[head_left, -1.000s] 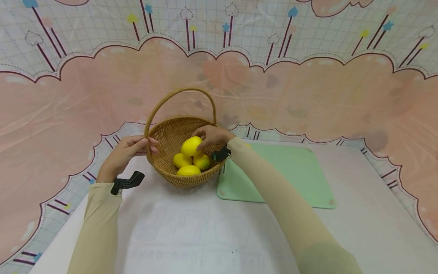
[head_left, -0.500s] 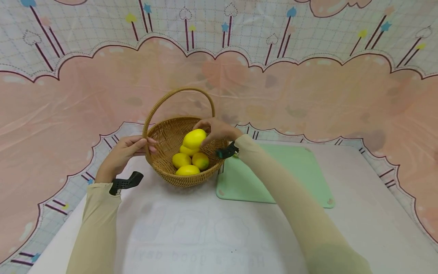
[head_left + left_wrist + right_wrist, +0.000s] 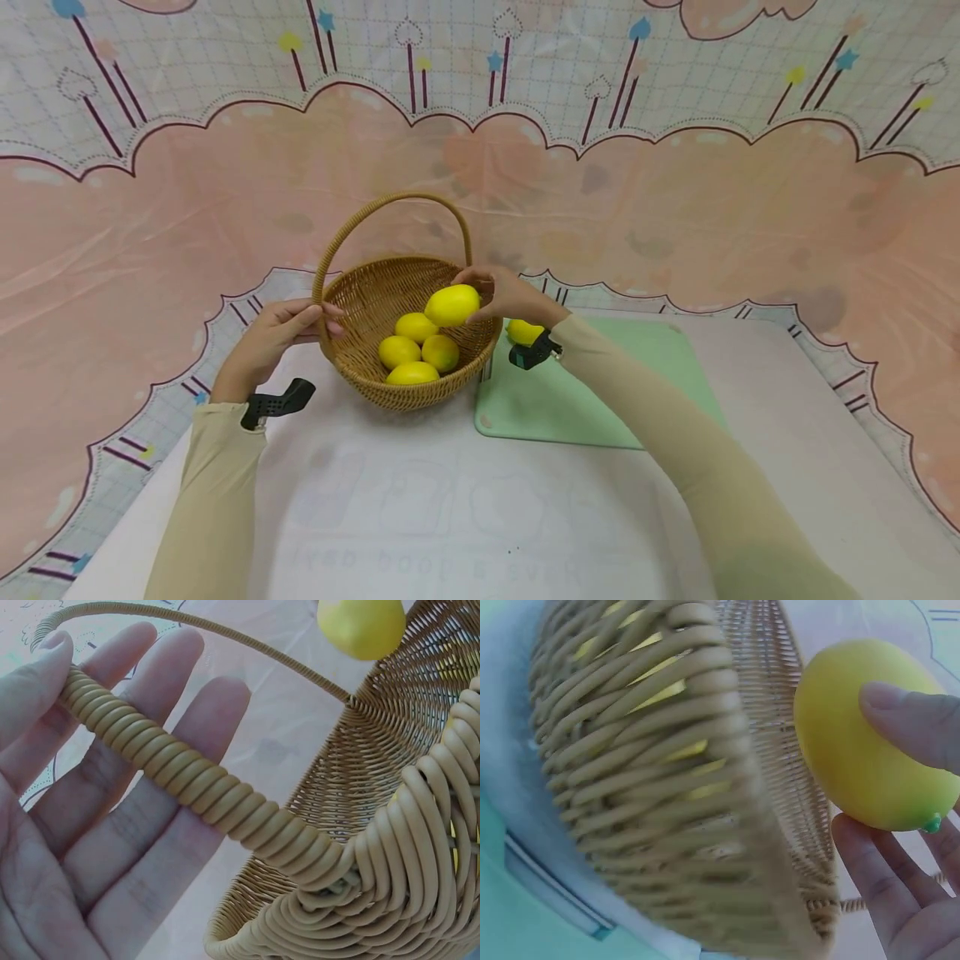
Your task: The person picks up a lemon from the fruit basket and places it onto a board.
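Observation:
A yellow lemon [image 3: 452, 306] is pinched between the thumb and fingers of my right hand [image 3: 513, 296], just above the right side of the wicker basket [image 3: 375, 287]. In the right wrist view that lemon [image 3: 870, 735] shows a small green tip. My left hand [image 3: 273, 333] pinches the lower left end of the basket's handle [image 3: 352, 227]. Seen from the left wrist, the thumb lies on the wrapped handle [image 3: 172, 761] and the fingers extend behind it. Several more lemons [image 3: 399, 353] lie together in the basket.
To the right of the basket lies a light green cutting board [image 3: 547, 408], partly under my right forearm. Another lemon [image 3: 523, 332] rests on it near my right wrist. A white patterned cloth [image 3: 420, 517] covers the table. A pink printed backdrop [image 3: 600, 217] hangs behind.
My right hand has lifted a lemon off the others and carried it right, to the basket's right rim. The lemon on the board has come into view. My left hand stays on the handle.

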### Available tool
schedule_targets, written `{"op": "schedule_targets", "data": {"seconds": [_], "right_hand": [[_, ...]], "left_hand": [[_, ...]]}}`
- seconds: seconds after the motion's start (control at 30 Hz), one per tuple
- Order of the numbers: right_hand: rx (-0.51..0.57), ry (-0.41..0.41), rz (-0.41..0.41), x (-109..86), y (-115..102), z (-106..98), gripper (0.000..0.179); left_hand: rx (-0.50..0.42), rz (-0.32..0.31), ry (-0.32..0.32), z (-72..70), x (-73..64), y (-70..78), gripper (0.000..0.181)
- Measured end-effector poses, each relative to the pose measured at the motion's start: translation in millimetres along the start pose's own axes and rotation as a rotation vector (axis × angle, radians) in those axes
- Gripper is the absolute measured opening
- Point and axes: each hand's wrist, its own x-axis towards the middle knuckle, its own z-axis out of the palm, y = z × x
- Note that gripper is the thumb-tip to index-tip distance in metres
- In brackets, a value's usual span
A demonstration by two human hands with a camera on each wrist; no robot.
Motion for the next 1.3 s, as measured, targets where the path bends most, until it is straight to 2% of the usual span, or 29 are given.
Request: {"op": "schedule_targets", "data": {"seconds": [0.17, 0.43, 0.63, 0.83, 1.07, 1.3], "right_hand": [[0.028, 0.015, 0.015, -17.0, 6.2, -9.9, 0.052], [0.039, 0.044, -0.007, -45.5, 24.9, -33.7, 0.055], [0.05, 0.106, 0.061, -63.4, 36.6, -50.9, 0.055], [0.016, 0.149, 0.105, -80.9, 48.1, -66.9, 0.058], [0.032, 0.193, 0.172, -103.3, 75.2, -80.9, 0.058], [0.047, 0.247, 0.224, -115.2, 104.9, -90.3, 0.059]], "left_hand": [[0.012, -0.011, 0.009, 0.7, -0.7, 1.2, 0.03], [0.029, -0.016, 0.021, 1.7, -0.7, 2.1, 0.027], [0.012, -0.011, 0.02, 1.3, -0.9, 1.7, 0.026], [0.0, -0.004, 0.017, 1.2, -1.0, 0.8, 0.029], [0.0, 0.001, 0.017, 1.7, -1.3, -0.3, 0.027], [0.012, -0.003, 0.024, 1.4, -2.1, -1.9, 0.027]]}}
